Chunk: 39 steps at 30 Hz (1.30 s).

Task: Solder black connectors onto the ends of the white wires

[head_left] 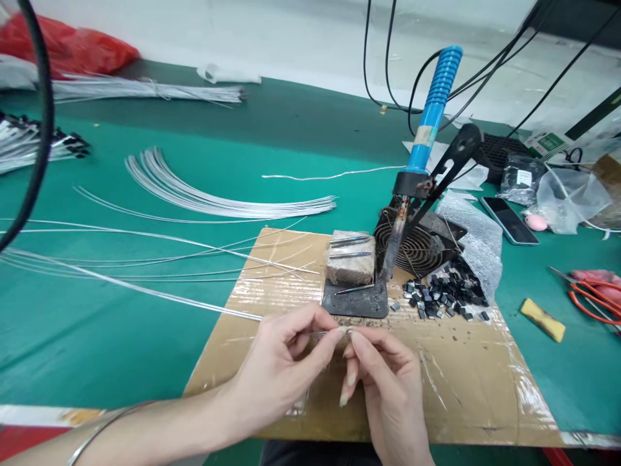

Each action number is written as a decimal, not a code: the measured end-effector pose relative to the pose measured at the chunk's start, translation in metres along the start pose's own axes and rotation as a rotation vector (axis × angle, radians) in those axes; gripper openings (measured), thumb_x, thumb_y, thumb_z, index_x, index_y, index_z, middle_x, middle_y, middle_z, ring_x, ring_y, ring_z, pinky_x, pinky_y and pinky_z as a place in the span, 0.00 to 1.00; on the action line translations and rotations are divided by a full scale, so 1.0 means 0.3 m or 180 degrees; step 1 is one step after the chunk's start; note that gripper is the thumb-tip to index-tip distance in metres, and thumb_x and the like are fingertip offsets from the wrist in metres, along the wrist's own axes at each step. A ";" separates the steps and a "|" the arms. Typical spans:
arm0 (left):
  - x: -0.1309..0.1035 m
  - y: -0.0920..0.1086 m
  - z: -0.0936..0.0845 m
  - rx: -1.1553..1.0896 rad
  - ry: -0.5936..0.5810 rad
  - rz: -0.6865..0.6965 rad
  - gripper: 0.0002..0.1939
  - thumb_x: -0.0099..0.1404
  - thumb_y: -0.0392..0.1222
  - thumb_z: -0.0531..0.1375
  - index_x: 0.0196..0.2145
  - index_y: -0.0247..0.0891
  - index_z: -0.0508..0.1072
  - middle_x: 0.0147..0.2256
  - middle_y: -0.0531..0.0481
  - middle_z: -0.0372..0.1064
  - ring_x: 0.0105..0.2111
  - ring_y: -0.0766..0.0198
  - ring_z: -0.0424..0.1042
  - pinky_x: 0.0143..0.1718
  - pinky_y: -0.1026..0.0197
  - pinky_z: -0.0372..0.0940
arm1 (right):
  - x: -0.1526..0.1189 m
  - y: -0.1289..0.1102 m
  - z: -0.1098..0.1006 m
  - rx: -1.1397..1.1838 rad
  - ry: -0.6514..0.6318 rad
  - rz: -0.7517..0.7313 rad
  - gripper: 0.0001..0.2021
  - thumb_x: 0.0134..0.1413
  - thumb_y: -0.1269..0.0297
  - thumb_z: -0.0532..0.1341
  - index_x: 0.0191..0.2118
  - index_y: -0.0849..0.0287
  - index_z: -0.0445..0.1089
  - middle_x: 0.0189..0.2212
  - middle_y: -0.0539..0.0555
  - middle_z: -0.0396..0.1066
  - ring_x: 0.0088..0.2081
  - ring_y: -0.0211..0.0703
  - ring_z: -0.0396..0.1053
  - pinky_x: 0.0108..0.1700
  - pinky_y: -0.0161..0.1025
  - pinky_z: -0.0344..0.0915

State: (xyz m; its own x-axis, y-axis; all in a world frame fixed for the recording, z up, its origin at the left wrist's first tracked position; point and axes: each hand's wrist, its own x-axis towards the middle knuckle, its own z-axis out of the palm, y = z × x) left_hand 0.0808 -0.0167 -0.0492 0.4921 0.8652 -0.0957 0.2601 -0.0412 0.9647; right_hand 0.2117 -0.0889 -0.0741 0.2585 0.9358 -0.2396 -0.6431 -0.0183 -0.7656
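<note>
My left hand [286, 362] pinches the ends of thin white wires [194, 299], which run off to the left over the cardboard [466, 382]. Fingertip to fingertip with it, my right hand [388, 369] is closed in a pinch; what it grips is too small to make out. Just beyond my hands stands a blue-handled soldering iron [431, 110], tip down in its holder, beside a block [350, 268] with metal pins on it. Small black parts [441, 291] lie in a pile at the right of the iron.
More white wires [213, 200] curve across the green table [184, 133]. A black fan [412, 246] sits behind the iron. On the right are a phone [509, 220], a yellow sponge [542, 319] and orange-handled scissors [596, 298]. A black cable [46, 123] hangs at the left.
</note>
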 end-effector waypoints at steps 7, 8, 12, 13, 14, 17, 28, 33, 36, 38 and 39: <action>-0.001 0.016 -0.010 0.0344 0.0034 0.0287 0.15 0.68 0.46 0.58 0.26 0.36 0.74 0.21 0.53 0.67 0.20 0.68 0.58 0.20 0.66 0.53 | 0.009 -0.017 0.007 0.0080 0.0098 0.0110 0.09 0.50 0.59 0.77 0.30 0.59 0.84 0.20 0.48 0.74 0.15 0.27 0.66 0.17 0.22 0.68; 0.000 0.018 -0.012 0.0404 0.0040 0.0320 0.15 0.68 0.45 0.58 0.25 0.36 0.74 0.20 0.53 0.67 0.19 0.68 0.58 0.20 0.66 0.53 | 0.012 -0.023 0.004 0.0089 0.0081 0.0159 0.10 0.48 0.59 0.77 0.29 0.59 0.83 0.20 0.48 0.74 0.14 0.27 0.66 0.17 0.22 0.67; 0.005 0.020 -0.018 0.0512 -0.0033 0.0331 0.15 0.67 0.44 0.58 0.25 0.36 0.74 0.21 0.53 0.68 0.20 0.68 0.59 0.20 0.65 0.52 | 0.022 -0.052 -0.007 0.0040 -0.0024 0.0464 0.11 0.43 0.59 0.79 0.26 0.60 0.83 0.19 0.49 0.74 0.14 0.27 0.65 0.15 0.23 0.67; 0.006 0.020 -0.019 0.0503 -0.0060 0.0321 0.15 0.67 0.45 0.57 0.26 0.36 0.74 0.21 0.53 0.68 0.20 0.68 0.59 0.20 0.65 0.52 | 0.024 -0.058 -0.009 0.0028 -0.0051 0.0520 0.11 0.43 0.58 0.79 0.26 0.61 0.83 0.19 0.49 0.74 0.14 0.27 0.64 0.15 0.23 0.68; 0.006 0.019 -0.020 0.0491 -0.0081 0.0309 0.15 0.67 0.45 0.57 0.26 0.36 0.74 0.21 0.52 0.68 0.20 0.68 0.59 0.20 0.65 0.52 | 0.026 -0.063 -0.011 0.0014 -0.0080 0.0571 0.12 0.43 0.58 0.79 0.26 0.61 0.83 0.19 0.49 0.74 0.14 0.28 0.65 0.15 0.24 0.68; 0.006 0.018 -0.022 0.0477 -0.0100 0.0308 0.15 0.67 0.45 0.57 0.26 0.36 0.74 0.21 0.53 0.67 0.20 0.68 0.58 0.20 0.65 0.52 | 0.028 -0.068 -0.013 -0.0012 -0.0108 0.0623 0.12 0.43 0.58 0.79 0.26 0.61 0.83 0.19 0.50 0.74 0.14 0.28 0.65 0.15 0.24 0.68; 0.004 0.013 -0.013 0.0500 0.0055 0.0398 0.15 0.68 0.44 0.58 0.26 0.36 0.76 0.20 0.54 0.67 0.19 0.69 0.57 0.20 0.66 0.53 | 0.019 -0.046 0.004 0.0005 0.0029 0.0341 0.11 0.45 0.57 0.79 0.29 0.60 0.84 0.21 0.50 0.74 0.15 0.27 0.65 0.16 0.23 0.68; 0.003 0.011 -0.012 0.0587 0.0225 0.0574 0.15 0.68 0.43 0.59 0.25 0.36 0.77 0.19 0.55 0.66 0.18 0.70 0.57 0.19 0.67 0.52 | 0.005 -0.023 0.022 0.0197 0.0177 0.0233 0.10 0.46 0.58 0.78 0.28 0.60 0.84 0.21 0.49 0.75 0.15 0.26 0.65 0.17 0.22 0.68; 0.000 0.006 -0.009 0.0590 0.0300 0.0631 0.14 0.68 0.42 0.59 0.25 0.37 0.76 0.18 0.56 0.65 0.18 0.70 0.55 0.18 0.67 0.52 | -0.002 -0.013 0.037 0.0276 0.0247 0.0196 0.11 0.45 0.58 0.79 0.29 0.59 0.84 0.20 0.49 0.75 0.15 0.27 0.66 0.17 0.22 0.68; -0.003 0.002 -0.008 0.0574 0.0311 0.0613 0.14 0.68 0.43 0.59 0.25 0.37 0.77 0.19 0.55 0.65 0.18 0.70 0.56 0.18 0.67 0.52 | -0.005 -0.009 0.046 0.0305 0.0262 0.0178 0.11 0.45 0.57 0.79 0.29 0.59 0.84 0.19 0.48 0.74 0.15 0.27 0.66 0.17 0.21 0.67; -0.004 0.001 -0.007 0.0554 0.0314 0.0589 0.14 0.68 0.43 0.59 0.26 0.37 0.77 0.19 0.55 0.65 0.18 0.70 0.56 0.19 0.67 0.53 | -0.005 -0.007 0.050 0.0323 0.0267 0.0152 0.11 0.45 0.57 0.79 0.28 0.59 0.84 0.18 0.48 0.73 0.15 0.27 0.66 0.18 0.21 0.67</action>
State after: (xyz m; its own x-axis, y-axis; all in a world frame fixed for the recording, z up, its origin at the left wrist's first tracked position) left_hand 0.0784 -0.0167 -0.0482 0.4634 0.8792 0.1110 0.3163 -0.2811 0.9061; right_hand 0.2020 -0.0849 -0.0632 0.2825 0.9020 -0.3265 -0.7245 -0.0224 -0.6889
